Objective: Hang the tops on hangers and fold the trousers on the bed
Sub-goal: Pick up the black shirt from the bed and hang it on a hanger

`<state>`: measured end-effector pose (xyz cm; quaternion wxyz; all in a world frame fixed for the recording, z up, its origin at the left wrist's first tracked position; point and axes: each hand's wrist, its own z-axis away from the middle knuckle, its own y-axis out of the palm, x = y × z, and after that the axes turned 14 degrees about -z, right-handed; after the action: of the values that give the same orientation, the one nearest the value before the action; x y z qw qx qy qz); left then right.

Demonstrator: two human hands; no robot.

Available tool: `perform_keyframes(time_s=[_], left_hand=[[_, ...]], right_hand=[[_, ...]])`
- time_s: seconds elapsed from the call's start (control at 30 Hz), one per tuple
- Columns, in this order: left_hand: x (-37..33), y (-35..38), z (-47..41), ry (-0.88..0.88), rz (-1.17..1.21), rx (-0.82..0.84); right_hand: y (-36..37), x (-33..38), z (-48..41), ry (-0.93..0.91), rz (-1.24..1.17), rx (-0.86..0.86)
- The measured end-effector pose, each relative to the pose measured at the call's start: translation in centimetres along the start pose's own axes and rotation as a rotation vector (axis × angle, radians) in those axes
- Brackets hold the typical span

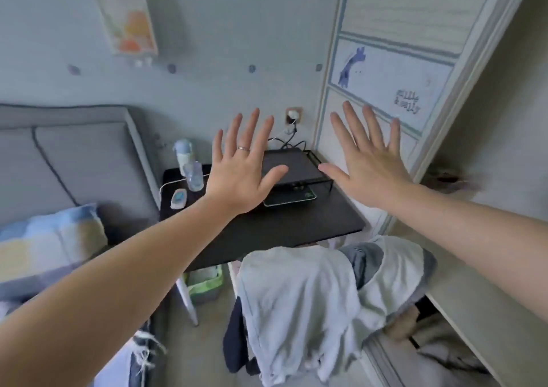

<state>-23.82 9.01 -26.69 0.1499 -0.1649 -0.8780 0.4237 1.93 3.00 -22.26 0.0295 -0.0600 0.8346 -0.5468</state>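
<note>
honestly nothing's begun: left hand (243, 176) and right hand (370, 167) splayed and empty, clothes (296, 303) heaped on the chair, unhung and unfolded.

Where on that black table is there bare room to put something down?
The front of the table is bare, between the flat device and the edge nearest the heaped clothes. The back is crowded: bottles at the left corner, a black stand with cables at the right.

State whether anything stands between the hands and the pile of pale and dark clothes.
Nothing visible does. The left hand and right hand hover open above the black side table; the pale blue garment lies uncovered atop the pile below.
</note>
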Motion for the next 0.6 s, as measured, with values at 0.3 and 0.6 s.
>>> perform_keyframes(time_s=[0.3, 0.6], left_hand=[[6.4, -4.3, 22.0, -0.472, -0.205, 0.277], [10.0, -12.9, 46.0, -0.928, -0.362, 0.449]], right_hand=[[9.4, 16.7, 2.5, -0.503, -0.248, 0.258], [14.2, 38.1, 11.4, -0.979, -0.321, 0.486]])
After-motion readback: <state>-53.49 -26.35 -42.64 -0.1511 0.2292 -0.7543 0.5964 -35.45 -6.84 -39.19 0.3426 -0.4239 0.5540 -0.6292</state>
